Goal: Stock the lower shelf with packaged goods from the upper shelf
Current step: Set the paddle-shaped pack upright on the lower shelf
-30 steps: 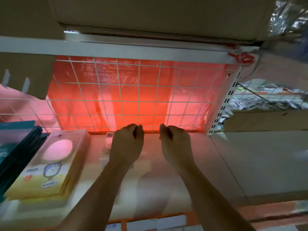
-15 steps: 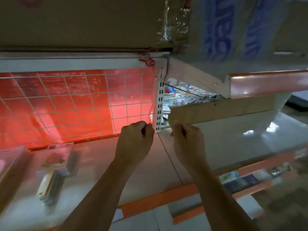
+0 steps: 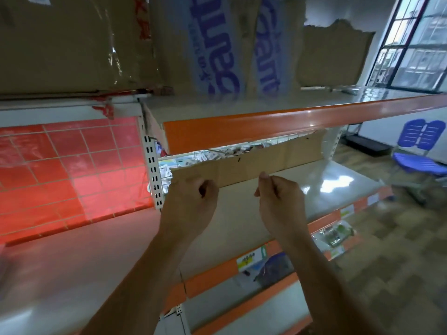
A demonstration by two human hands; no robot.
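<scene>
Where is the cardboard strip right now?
Head view, centre-right: the cardboard strip stands along the back of the shelf, under the orange lip, just beyond the left hand and right hand.

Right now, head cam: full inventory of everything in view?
cardboard box: one, brown, taped, top left
wrapped packs: two, clear with blue lettering, top middle
torn cardboard: one, brown, top right
upper shelf: one, grey, orange edge, above hands
cardboard strip: one, brown, beyond hands at shelf back
small packaged goods: many, mostly white, behind strip
wire grid: one, white over red sheet, left
slotted upright: one, white, beside grid
lower shelves: at least two, orange-edged, below
bagged goods: two, clear, on lower shelves
chair: one, blue, right
window: one, dark-framed, top right
left hand: fingers curled, nothing visible held
right hand: fingers curled, nothing visible held
</scene>
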